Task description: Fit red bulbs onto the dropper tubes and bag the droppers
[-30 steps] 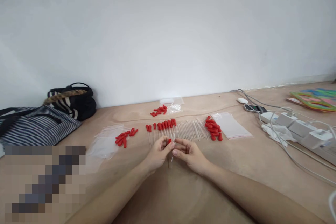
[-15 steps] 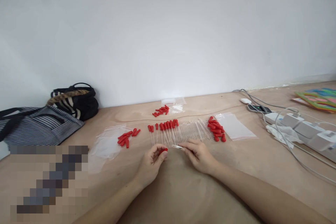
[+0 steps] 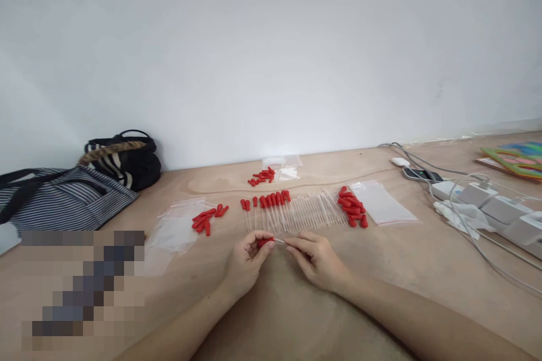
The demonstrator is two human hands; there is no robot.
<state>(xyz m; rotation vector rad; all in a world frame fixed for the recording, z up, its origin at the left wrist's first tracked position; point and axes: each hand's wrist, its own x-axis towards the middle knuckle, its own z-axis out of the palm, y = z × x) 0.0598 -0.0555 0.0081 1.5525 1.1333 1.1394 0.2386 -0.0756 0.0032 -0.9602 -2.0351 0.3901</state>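
Compared with half a second ago, I see that the gap between the two held pieces is closed. In that earlier frame, the clear tube (image 3: pixel 279 241) was apart from the red cap (image 3: pixel 266 242); now its left end reaches the mouth of the cap. I cannot tell if the tube is already inside it. One second ago the tube was standing steeply between the fingers, and now it lies almost level.

The left hand (image 3: pixel 246 262), at the lower centre of the frame, is narrow and holds the cap between thumb and curled fingers. The cap sits at its fingertips, pointing to the right. The right hand (image 3: pixel 317 261) is just beside it, also narrow, and pinches the tube, which extends to the left from its fingertips.

Above the hands, in the centre of the frame, a row of tubes lies on the counter (image 3: pixel 296 316), those at the left with red caps on. One pile of red caps (image 3: pixel 351 207) lies to the right of this row, and a smaller pile (image 3: pixel 204 221) to the left.
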